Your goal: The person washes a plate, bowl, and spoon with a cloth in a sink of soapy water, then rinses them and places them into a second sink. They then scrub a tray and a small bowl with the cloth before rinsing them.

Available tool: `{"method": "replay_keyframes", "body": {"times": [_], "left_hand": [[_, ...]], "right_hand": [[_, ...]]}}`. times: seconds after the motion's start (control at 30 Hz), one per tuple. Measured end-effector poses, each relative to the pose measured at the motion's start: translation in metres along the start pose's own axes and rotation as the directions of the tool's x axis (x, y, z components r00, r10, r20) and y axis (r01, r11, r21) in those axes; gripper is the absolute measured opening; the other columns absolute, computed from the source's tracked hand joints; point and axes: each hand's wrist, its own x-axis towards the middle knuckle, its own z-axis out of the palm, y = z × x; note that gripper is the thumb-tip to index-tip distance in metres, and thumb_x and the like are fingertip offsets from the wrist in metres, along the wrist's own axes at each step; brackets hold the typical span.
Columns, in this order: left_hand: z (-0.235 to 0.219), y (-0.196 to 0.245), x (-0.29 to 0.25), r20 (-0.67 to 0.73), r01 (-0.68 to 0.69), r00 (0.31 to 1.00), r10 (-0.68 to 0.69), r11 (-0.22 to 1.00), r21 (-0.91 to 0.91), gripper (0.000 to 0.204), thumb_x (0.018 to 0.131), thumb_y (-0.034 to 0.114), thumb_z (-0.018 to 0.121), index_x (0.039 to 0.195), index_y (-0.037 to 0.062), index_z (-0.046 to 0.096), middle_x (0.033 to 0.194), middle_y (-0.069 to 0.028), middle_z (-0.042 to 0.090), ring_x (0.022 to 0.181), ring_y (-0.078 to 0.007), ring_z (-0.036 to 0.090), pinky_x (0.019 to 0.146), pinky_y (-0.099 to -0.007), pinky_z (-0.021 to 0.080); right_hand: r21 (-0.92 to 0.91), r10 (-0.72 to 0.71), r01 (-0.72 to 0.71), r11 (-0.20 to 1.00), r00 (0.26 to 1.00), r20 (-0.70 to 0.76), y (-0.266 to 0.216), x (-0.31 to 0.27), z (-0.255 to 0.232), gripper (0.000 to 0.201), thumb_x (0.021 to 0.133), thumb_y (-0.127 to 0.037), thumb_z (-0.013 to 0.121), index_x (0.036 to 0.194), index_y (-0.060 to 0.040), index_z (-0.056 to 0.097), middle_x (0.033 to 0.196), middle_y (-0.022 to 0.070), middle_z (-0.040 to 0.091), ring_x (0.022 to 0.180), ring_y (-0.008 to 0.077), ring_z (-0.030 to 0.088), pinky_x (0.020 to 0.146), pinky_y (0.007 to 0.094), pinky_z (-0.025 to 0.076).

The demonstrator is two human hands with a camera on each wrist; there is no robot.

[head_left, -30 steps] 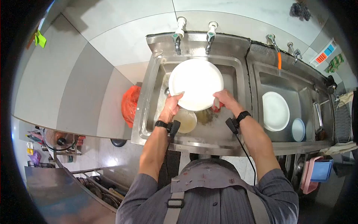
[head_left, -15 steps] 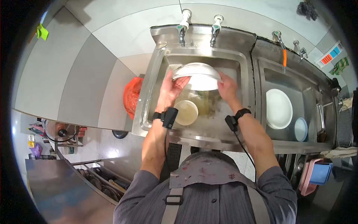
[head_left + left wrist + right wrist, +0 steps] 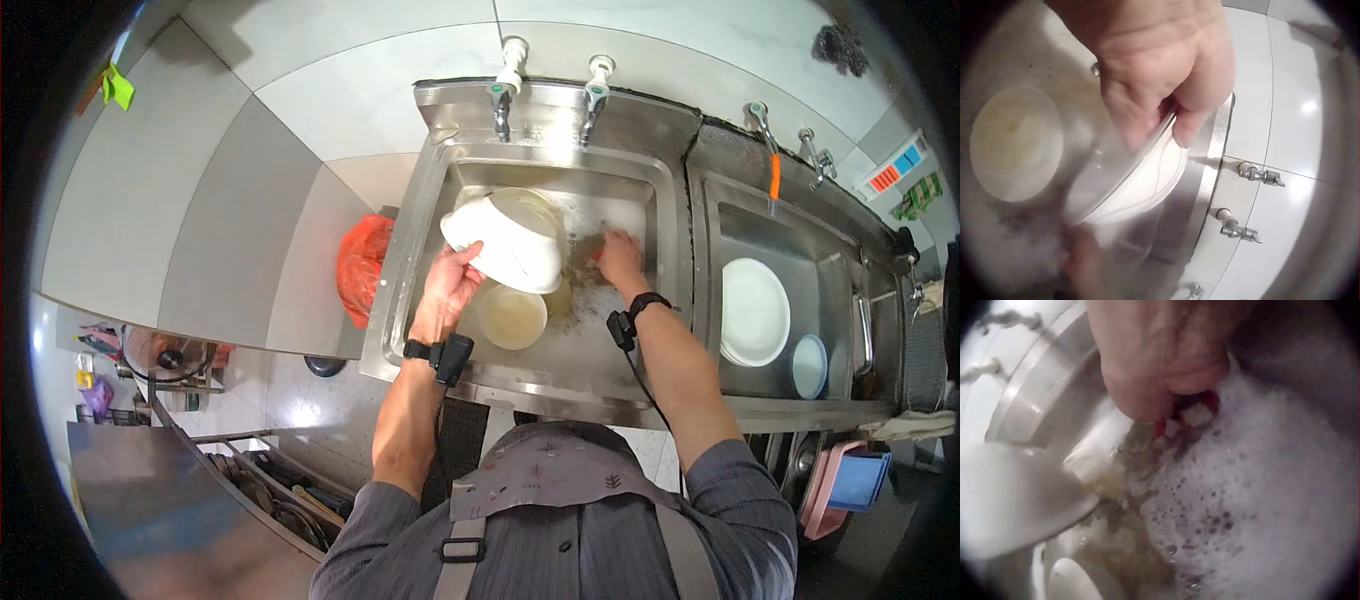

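In the head view, my left hand (image 3: 452, 284) holds the bowl (image 3: 500, 238) tilted over the left sink (image 3: 396, 280), near the small bowl (image 3: 513, 318). White dishes (image 3: 755, 312) and a blue bowl (image 3: 809, 366) sit in the right sink (image 3: 836, 290); I judge the work partway, two bowls left here.

In the left wrist view, my left grip pinches the bowl's rim.

In the right wrist view, my right hand (image 3: 1163, 359) curls round something red and white (image 3: 1197, 415) by the foam (image 3: 1272, 487).

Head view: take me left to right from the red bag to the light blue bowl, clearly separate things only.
Red bag, tilted white bowl, right hand, stacked white dishes, light blue bowl.
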Motion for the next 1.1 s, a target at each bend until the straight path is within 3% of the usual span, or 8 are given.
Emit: {"method": "replay_keyframes", "body": {"times": [0.1,0.23,0.3,0.37,0.47,0.87,1.03,1.1], "left_hand": [[-0.005,-0.007,-0.006,0.057,0.009,0.998,-0.01,1.0,0.022,0.039,0.096,-0.006,0.059,0.134,-0.0041,0.048,0.122,-0.017,0.066,0.108,-0.0271,0.069,0.092,-0.0404,0.06],[-0.005,-0.02,-0.005,0.103,0.069,0.992,-0.073,0.997,0.04,0.036,0.095,-0.008,0.059,0.13,-0.0044,0.053,0.122,-0.0172,0.066,0.108,-0.0265,0.069,0.094,-0.0387,0.06],[0.0,-0.022,-0.004,0.139,0.067,0.988,-0.072,0.997,0.045,0.039,0.093,-0.011,0.058,0.131,-0.0056,0.052,0.12,-0.0172,0.067,0.105,-0.0264,0.07,0.094,-0.0384,0.059],[-0.005,-0.025,0.004,0.163,0.082,0.982,-0.091,0.995,0.061,0.041,0.092,-0.013,0.057,0.132,-0.0048,0.052,0.121,-0.0171,0.066,0.106,-0.0265,0.069,0.095,-0.0381,0.059],[-0.004,-0.03,0.013,0.211,0.092,0.971,-0.109,0.992,0.089,0.046,0.089,-0.016,0.055,0.133,-0.0037,0.052,0.122,-0.0167,0.066,0.107,-0.0265,0.069,0.094,-0.0379,0.058],[0.002,-0.034,0.006,0.446,0.127,0.863,-0.236,0.957,0.26,0.06,0.082,-0.014,0.062,0.139,0.0001,0.052,0.127,-0.0094,0.065,0.108,-0.0201,0.067,0.093,-0.0334,0.055],[-0.028,-0.047,0.008,0.256,0.196,0.896,-0.362,0.841,0.505,0.053,0.073,-0.013,0.065,0.124,0.0032,0.063,0.098,0.0002,0.068,0.095,-0.0136,0.066,0.088,-0.0237,0.052],[-0.037,-0.056,0.01,0.325,0.167,0.865,-0.383,0.83,0.532,0.058,0.074,-0.013,0.066,0.129,0.0048,0.063,0.113,-0.0018,0.073,0.094,-0.0126,0.069,0.085,-0.0289,0.054]], "right_hand": [[0.243,0.425,-0.514,0.823,0.84,0.337,0.023,0.017,0.074,0.021,0.096,-0.017,0.063,0.11,-0.0037,0.07,0.109,0.0147,0.072,0.103,0.0341,0.067,0.089,0.0461,0.052],[0.64,0.127,-0.659,0.396,0.729,0.672,-0.012,-0.008,0.019,0.024,0.097,-0.019,0.061,0.113,-0.0041,0.07,0.103,0.0108,0.074,0.095,0.0278,0.068,0.082,0.0416,0.054],[0.856,0.099,-0.465,0.226,0.885,0.455,-0.026,-0.011,0.021,0.025,0.096,-0.018,0.061,0.115,-0.0038,0.069,0.098,0.0081,0.072,0.094,0.0231,0.067,0.075,0.0388,0.053],[0.82,0.177,-0.441,0.365,0.898,0.404,-0.065,-0.04,-0.046,0.026,0.095,-0.02,0.063,0.113,-0.0016,0.069,0.101,0.0115,0.071,0.092,0.0274,0.067,0.077,0.0414,0.054],[0.554,-0.18,0.303,0.776,0.947,-0.267,-0.083,-0.067,-0.059,0.029,0.094,-0.025,0.064,0.112,-0.0019,0.068,0.121,0.0171,0.062,0.108,0.0366,0.059,0.099,0.0468,0.047],[0.259,-0.734,0.817,0.516,0.577,-0.358,-0.127,-0.064,-0.117,0.042,0.088,-0.013,0.058,0.126,0.002,0.065,0.139,0.0135,0.059,0.13,0.0395,0.048,0.113,0.0506,0.036],[0.121,-0.805,0.86,0.496,0.507,-0.306,-0.133,0.01,-0.1,0.029,0.089,-0.019,0.061,0.114,-0.0063,0.07,0.129,0.0092,0.066,0.12,0.0336,0.058,0.103,0.0469,0.045],[0.269,-0.719,0.789,0.553,0.615,-0.325,-0.126,0.04,-0.079,0.029,0.093,-0.024,0.06,0.112,-0.0049,0.071,0.115,0.0089,0.071,0.098,0.0301,0.066,0.092,0.0376,0.051]]}}
